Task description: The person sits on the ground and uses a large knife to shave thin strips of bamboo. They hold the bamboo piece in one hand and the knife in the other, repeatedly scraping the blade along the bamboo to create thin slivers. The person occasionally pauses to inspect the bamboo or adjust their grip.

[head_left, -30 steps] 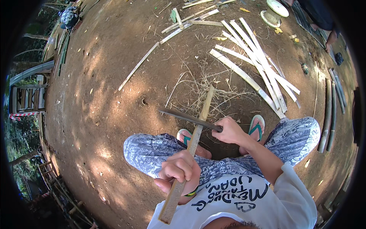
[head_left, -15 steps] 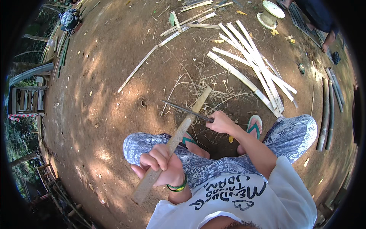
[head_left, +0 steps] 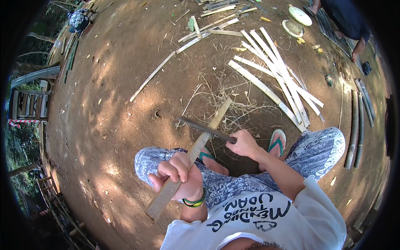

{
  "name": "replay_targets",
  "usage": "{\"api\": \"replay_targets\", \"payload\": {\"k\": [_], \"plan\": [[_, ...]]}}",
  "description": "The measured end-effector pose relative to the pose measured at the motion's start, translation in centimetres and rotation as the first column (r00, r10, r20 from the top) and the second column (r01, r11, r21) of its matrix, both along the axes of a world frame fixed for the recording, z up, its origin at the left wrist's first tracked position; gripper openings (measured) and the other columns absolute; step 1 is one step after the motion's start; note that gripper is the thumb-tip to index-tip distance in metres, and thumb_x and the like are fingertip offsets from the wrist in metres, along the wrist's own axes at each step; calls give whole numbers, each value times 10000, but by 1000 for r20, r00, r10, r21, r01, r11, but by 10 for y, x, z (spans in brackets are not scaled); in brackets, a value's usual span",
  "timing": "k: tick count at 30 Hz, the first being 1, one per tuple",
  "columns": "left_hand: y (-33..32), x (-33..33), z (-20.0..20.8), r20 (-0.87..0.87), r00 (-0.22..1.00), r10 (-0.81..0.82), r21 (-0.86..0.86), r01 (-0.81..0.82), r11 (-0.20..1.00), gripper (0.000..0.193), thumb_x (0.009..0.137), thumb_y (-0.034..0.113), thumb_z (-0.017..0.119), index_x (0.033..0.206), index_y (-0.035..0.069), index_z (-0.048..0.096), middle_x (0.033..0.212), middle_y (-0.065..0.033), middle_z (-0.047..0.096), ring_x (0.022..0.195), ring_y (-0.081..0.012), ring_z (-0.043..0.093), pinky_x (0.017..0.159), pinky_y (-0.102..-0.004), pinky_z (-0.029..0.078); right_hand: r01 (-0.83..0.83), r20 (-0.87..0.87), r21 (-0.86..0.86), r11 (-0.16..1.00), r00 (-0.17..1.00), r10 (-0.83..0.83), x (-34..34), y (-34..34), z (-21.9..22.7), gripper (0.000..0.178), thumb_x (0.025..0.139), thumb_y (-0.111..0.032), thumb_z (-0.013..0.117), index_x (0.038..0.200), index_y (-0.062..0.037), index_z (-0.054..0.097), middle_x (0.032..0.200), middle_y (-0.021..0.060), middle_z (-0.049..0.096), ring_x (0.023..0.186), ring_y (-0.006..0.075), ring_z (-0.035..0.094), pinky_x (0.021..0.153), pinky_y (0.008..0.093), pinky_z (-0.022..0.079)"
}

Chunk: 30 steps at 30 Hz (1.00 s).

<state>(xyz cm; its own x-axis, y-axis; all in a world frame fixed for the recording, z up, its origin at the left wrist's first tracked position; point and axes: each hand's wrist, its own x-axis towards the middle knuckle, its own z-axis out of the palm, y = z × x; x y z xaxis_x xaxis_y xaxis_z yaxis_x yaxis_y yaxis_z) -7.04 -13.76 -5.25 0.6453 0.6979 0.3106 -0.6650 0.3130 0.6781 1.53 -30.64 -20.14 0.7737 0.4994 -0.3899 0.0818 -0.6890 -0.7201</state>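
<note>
My left hand (head_left: pixel 179 175) is closed around the lower part of a long, flat bamboo strip (head_left: pixel 196 148), which slants up and away to the right over my left knee. In my right hand (head_left: pixel 243 144) is the handle of a dark, long-bladed knife (head_left: pixel 200 126). Its blade lies across the upper part of the strip and points left; slight motion blur softens it. Under the strip's far end, a heap of thin curled shavings (head_left: pixel 237 104) covers the brown ground.
Several pale bamboo strips (head_left: pixel 275 71) lie fanned beyond my right knee. More strips (head_left: pixel 154 75) rest further ahead. Dark bamboo poles (head_left: pixel 354 129) lie at the right. A white spool-shaped stand (head_left: pixel 296 23) stands at the far right, near another person (head_left: pixel 346 16).
The knife blade has tilted and shifted slightly down along the strip, toward me. My right hand has moved a little with it; my left hand keeps its grip on the strip.
</note>
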Motion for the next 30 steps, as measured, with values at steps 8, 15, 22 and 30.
{"api": "replay_targets", "payload": {"k": [8,15,22,30], "plan": [[-1,-1,-1,7,1000,2,-27,-2,1000,581,1080,469,228,618,156,392,447,-5,395,469,-114,260,486,-280,221,-36,-30,45,998,999,37,6,4,5,301,762,-274,687,834,10,754,760,295,666,767,452,677,793,496,553],[-3,-3,-3,20,1000,-8,-15,8,1000,584,1077,476,229,618,158,398,448,-9,407,465,-115,261,484,-287,231,131,-165,-207,969,972,-167,49,-24,-79,317,782,-297,705,811,17,733,722,231,694,767,392,709,778,451,562],[9,-1,0,10,999,38,-96,-37,995,593,1079,471,245,602,153,396,442,-12,406,449,-112,252,478,-290,230,98,-157,-148,984,980,-121,52,-31,-115,315,761,-295,707,805,15,742,780,261,690,782,411,698,780,461,549],[3,-3,3,12,1000,15,-53,-14,998,593,1082,481,247,608,154,388,445,-7,392,454,-107,239,491,-286,221,23,-210,-241,970,975,-76,71,-24,-99,320,751,-288,710,867,9,739,777,232,710,747,395,712,744,459,563]]}}
